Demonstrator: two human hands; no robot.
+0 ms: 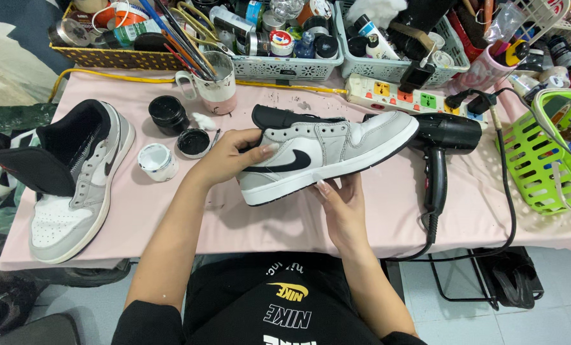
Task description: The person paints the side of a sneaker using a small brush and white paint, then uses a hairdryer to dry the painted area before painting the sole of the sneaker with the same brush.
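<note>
Sneaker held up over the pink table

Right hand (344, 207) cups the sole from below, fingers curled on the grey-and-white sneaker (327, 153); left hand (229, 156) clamps its heel. It hangs just above the pink tablecloth (285, 220). Beyond: matching shoe (81, 179) left, black hair dryer (442, 144) right, paint jars (170, 137) and mug of brushes (215, 86) behind.

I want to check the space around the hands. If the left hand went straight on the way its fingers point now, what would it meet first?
The left hand points right, already touching the heel of the grey sneaker it holds, so the shoe comes first.
</note>
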